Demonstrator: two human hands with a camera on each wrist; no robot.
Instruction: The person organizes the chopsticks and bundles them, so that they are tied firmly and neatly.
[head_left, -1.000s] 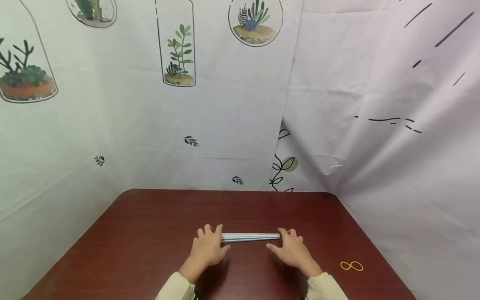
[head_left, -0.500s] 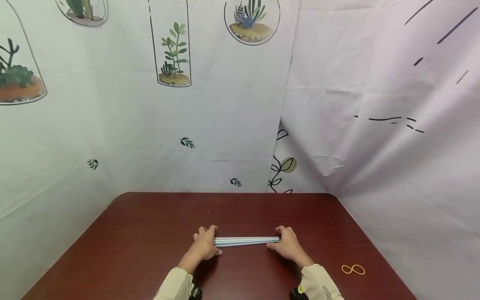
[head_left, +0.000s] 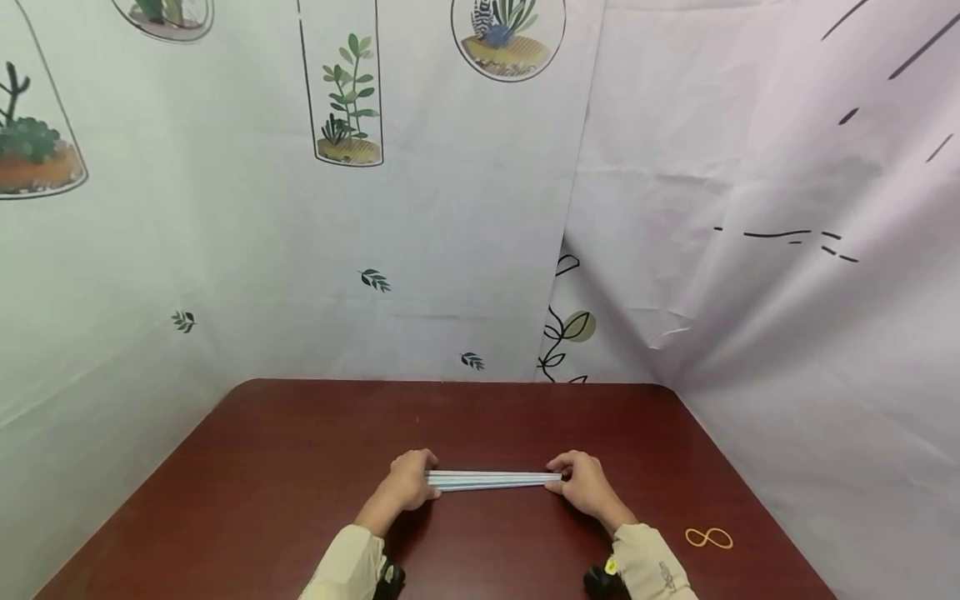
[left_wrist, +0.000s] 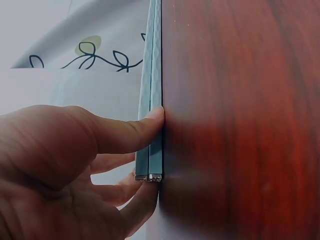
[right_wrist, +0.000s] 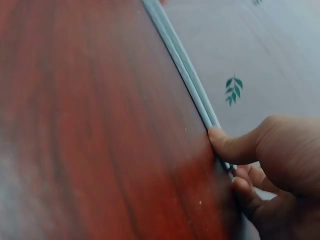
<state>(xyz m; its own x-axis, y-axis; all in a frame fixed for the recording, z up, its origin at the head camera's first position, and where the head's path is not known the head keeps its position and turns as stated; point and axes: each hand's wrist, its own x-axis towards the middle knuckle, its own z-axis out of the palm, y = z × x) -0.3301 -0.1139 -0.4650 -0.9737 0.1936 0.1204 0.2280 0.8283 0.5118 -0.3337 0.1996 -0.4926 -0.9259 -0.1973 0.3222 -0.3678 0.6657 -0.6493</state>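
A bundle of pale blue and white chopsticks point(head_left: 491, 480) lies sideways between my two hands, close over the table. My left hand point(head_left: 407, 482) grips the thicker left end, its thumb point(left_wrist: 132, 134) along the near side and the other fingers behind. Square silvery tips show at that end in the left wrist view. At the thinner right end, my right hand point(head_left: 585, 483) pinches the bundle between thumb point(right_wrist: 227, 145) and fingers. A yellow rubber band point(head_left: 708, 538), twisted into a figure eight, lies to the right of my right hand.
The dark red wooden table point(head_left: 315, 433) has rounded far corners. White cloth point(head_left: 262, 233) printed with plants hangs behind it and along both sides. A black wrist device point(head_left: 390, 577) sits at each pale sleeve cuff.
My hands, earlier spread at the ends of the chopsticks, have closed on them. The left hand has moved slightly left. The rubber band stays on the table.
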